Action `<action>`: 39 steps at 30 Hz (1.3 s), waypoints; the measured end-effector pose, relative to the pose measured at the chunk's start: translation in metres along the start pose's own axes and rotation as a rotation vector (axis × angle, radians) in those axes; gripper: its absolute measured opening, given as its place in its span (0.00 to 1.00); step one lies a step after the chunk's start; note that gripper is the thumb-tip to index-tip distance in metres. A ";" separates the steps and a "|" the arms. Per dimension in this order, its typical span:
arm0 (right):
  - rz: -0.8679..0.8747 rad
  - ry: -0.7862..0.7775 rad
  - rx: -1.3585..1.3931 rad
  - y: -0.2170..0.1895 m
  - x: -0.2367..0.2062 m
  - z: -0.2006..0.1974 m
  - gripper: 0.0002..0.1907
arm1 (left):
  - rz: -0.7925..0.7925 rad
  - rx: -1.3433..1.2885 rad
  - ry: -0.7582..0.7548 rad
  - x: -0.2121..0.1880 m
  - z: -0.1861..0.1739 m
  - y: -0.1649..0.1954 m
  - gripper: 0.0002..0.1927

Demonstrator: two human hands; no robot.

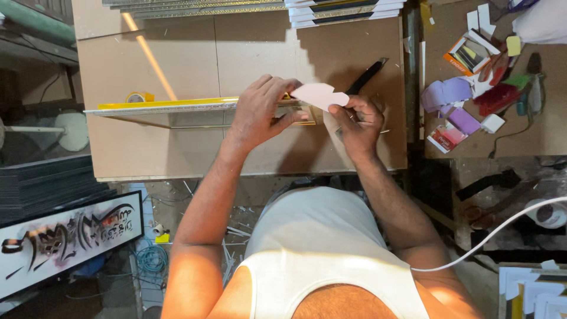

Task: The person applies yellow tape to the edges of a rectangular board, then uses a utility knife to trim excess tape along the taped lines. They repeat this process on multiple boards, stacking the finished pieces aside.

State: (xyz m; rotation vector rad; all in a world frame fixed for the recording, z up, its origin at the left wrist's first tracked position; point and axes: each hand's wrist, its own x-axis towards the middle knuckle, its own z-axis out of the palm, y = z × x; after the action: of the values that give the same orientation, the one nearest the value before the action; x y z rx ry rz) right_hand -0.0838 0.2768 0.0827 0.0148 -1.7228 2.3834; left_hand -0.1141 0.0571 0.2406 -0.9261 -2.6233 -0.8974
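Note:
My left hand [260, 109] rests on the end of a long frame moulding [171, 107] with a yellow edge, lying across a brown board table [236, 53]. Its fingers pinch one end of a small pale pink paper piece [319, 94]. My right hand [357, 121] holds the other end of that paper with thumb and fingers. Just behind my right hand lies a black-handled knife [367, 75], pointing away to the right.
A roll of yellow tape [139, 97] sits left of the moulding. Stacked frames [342, 12] lie at the far edge. A side table to the right holds purple and red scraps [466, 100] and small boxes. A framed artwork [65, 239] leans at lower left.

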 end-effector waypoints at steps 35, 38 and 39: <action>-0.416 -0.533 -0.536 -0.065 0.032 0.044 0.16 | 0.029 0.125 -0.044 -0.039 -0.021 0.002 0.16; -0.474 -0.522 -0.644 -0.076 0.010 0.050 0.17 | -0.165 0.261 -0.029 -0.090 -0.055 -0.012 0.24; -0.501 -0.529 -0.681 -0.078 0.003 0.051 0.17 | -0.261 0.314 -0.064 -0.110 -0.068 -0.019 0.25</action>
State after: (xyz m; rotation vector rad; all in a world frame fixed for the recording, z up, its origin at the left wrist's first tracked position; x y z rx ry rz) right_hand -0.0791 0.2523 0.1731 0.9156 -2.3155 1.4270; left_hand -0.0402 -0.0510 0.2424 -0.5512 -2.8732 -0.4869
